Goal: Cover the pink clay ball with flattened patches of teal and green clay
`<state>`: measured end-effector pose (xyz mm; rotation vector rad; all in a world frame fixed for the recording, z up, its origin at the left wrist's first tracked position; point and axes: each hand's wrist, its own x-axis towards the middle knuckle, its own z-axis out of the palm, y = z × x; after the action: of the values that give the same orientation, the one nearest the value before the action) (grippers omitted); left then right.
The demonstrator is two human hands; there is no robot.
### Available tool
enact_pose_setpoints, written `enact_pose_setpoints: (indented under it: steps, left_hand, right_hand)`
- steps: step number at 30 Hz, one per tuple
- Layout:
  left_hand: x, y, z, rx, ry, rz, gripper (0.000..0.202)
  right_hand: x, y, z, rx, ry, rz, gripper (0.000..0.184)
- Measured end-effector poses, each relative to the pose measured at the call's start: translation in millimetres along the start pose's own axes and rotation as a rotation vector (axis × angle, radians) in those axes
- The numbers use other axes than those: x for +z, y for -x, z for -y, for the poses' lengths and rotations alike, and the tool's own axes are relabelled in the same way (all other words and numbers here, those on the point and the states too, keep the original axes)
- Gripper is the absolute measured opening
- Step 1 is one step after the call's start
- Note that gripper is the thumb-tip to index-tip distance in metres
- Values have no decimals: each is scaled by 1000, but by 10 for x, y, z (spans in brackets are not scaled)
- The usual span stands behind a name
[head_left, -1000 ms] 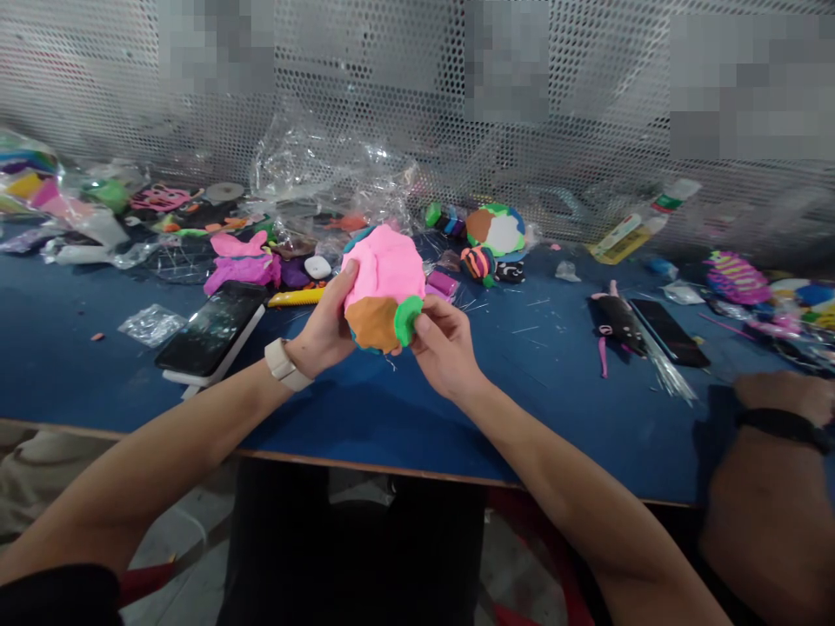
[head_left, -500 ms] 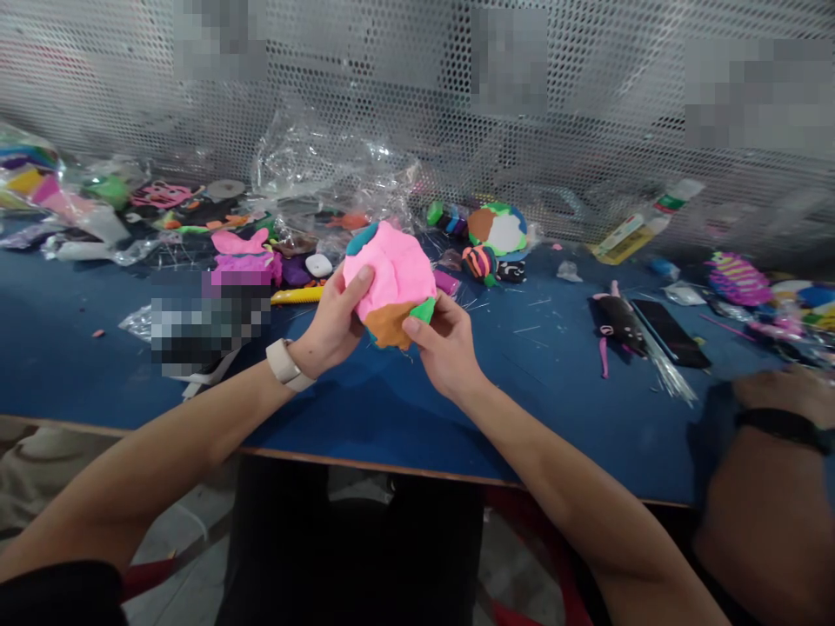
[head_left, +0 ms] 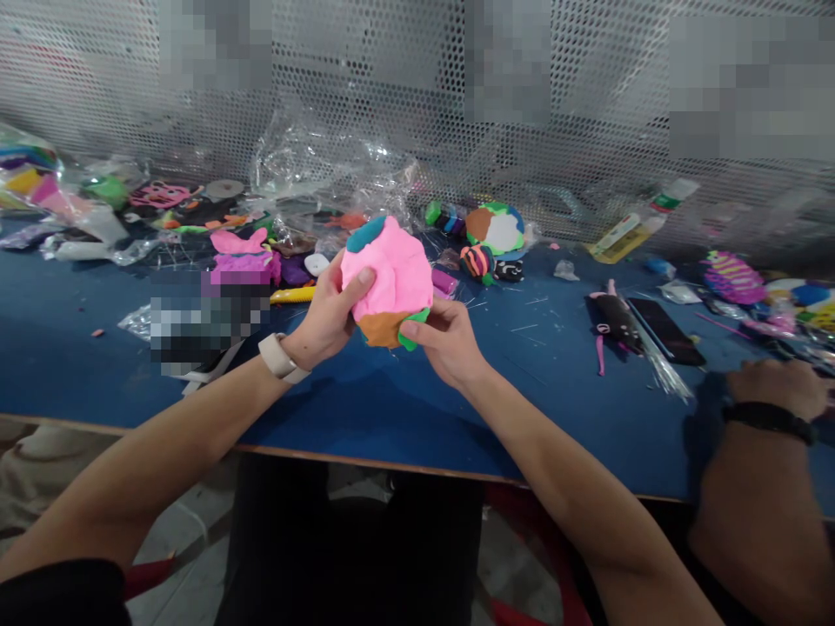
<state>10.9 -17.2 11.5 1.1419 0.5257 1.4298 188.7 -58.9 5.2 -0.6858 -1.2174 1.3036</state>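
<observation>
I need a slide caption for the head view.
Left hand and right hand hold multicoloured clay above a blue table.

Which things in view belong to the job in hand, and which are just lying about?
Job: left hand, right hand, pink clay, blue patch, brown patch, green patch.

Apparently just lying about: plastic wrap, striped ball, bottle, phone.

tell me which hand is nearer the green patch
Right. The right hand has its thumb against the green patch; the left hand holds the pink clay by its left side, apart from the patch.
</observation>
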Motion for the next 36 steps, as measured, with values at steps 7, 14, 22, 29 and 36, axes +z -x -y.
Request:
enact_pose_setpoints:
  steps: [7, 14, 22, 29, 36]
  left_hand:
    - [9, -2, -15, -36, 42, 64, 68]
    - [-6, -9, 14, -12, -6, 42, 68]
    - [38, 17, -25, -41, 8, 52, 76]
    - [52, 23, -41, -70, 42, 28, 74]
    - [45, 20, -21, -73, 23, 3, 70]
  right_hand:
    - [-13, 19, -36, 72, -116, 43, 37]
    - [33, 32, 4, 99, -110, -26, 37]
    - [34, 17, -23, 83, -152, -24, 48]
    - [40, 8, -17, 32, -92, -57, 55]
    - [61, 32, -27, 12, -104, -45, 42]
